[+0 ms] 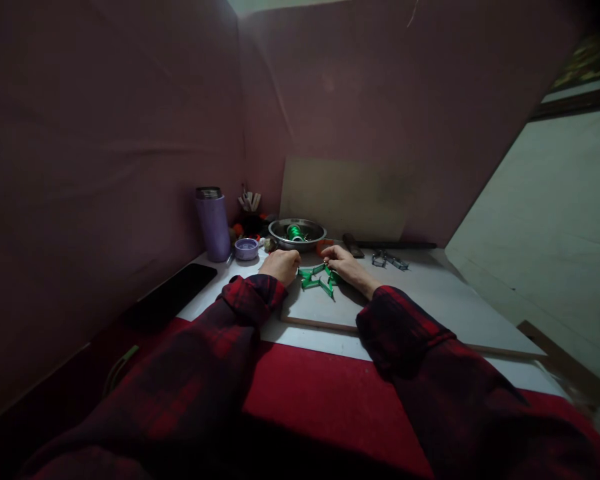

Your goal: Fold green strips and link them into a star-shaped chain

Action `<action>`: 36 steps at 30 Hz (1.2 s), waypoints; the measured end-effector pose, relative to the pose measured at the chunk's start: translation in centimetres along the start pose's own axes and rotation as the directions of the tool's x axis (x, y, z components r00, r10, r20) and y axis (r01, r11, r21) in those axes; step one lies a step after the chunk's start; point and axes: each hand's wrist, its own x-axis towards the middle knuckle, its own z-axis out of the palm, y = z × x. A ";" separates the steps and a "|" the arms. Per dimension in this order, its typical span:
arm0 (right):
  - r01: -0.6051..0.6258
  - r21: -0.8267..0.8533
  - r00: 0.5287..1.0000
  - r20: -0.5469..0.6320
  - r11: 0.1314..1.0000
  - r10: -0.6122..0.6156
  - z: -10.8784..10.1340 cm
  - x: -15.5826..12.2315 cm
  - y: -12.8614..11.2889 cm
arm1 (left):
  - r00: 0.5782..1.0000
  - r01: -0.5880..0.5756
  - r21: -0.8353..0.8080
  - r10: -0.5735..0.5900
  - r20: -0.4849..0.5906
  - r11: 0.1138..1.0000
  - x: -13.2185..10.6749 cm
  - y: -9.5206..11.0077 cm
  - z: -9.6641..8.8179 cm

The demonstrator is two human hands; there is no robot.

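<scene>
On a white board (320,313) stands a star outline made of green thread (318,283) wound round nails. At the star's left point is my left hand (281,265), its fingers curled closed; what they grip, if anything, is hidden. My right hand (349,268) reaches in from the right, with thumb and fingers pinched together at the star's top point. Whatever lies between those fingertips is too small to make out. Behind both hands a steel bowl (275,235) holds a spool of green thread (295,233).
A purple tumbler (214,227), its purple lid (247,249) and a dark phone (177,291) are on the left. A hammer (353,245) lies behind my right hand. Farther right, grey thread shapes on nails (390,259) stand on the board. A plain panel (345,197) leans at the back.
</scene>
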 end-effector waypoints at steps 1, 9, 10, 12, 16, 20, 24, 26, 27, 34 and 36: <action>0.011 -0.011 1.000 0.003 1.000 -0.011 0.0 0.0 0.1 | 1.000 0.003 0.006 -0.003 0.003 1.000 0.0 0.0 0.0; 0.066 -0.049 0.998 0.015 0.997 -0.065 -0.2 0.2 0.5 | 1.000 -0.016 0.012 0.016 0.001 1.000 0.0 -0.1 0.0; 0.068 -0.052 0.998 0.015 0.996 -0.067 -0.2 0.1 0.5 | 1.000 -0.017 0.011 0.017 0.000 1.000 0.0 -0.1 0.0; 0.068 -0.042 0.998 0.003 0.997 -0.068 -0.1 -0.1 0.4 | 1.000 -0.016 0.012 0.016 0.002 1.000 0.0 -0.1 -0.1; 0.036 0.031 0.999 -0.038 0.999 -0.035 -0.1 -0.4 0.1 | 1.000 -0.010 0.025 0.010 0.008 1.000 -0.1 0.0 -0.1; 0.007 -0.004 1.000 -0.021 1.000 -0.007 0.0 -0.5 -0.1 | 1.000 -0.023 0.045 0.023 -0.001 0.999 -0.1 0.1 -0.1; 0.026 -0.006 0.999 -0.029 1.000 -0.026 -0.1 -0.7 -0.2 | 1.000 -0.029 0.039 0.028 0.003 0.999 -0.1 0.0 -0.1; 0.093 -0.057 0.992 -0.084 0.994 -0.097 -0.2 -0.9 -0.3 | 1.000 -0.031 0.035 0.031 0.003 0.999 -0.1 0.0 -0.1; 0.143 -0.106 0.980 -0.123 0.984 -0.156 -0.2 -1.1 -0.4 | 1.000 -0.031 0.034 0.031 0.001 0.999 -0.1 -0.1 0.0; 0.328 -0.461 0.889 -0.143 0.824 -0.435 -0.6 -2.1 -0.7 | 1.000 0.002 0.000 -0.002 -0.007 1.000 0.0 -0.1 0.1; 0.309 -0.513 0.901 -0.111 0.801 -0.419 -0.6 -2.2 -0.6 | 1.000 0.007 0.006 -0.007 0.000 1.000 0.0 0.0 0.1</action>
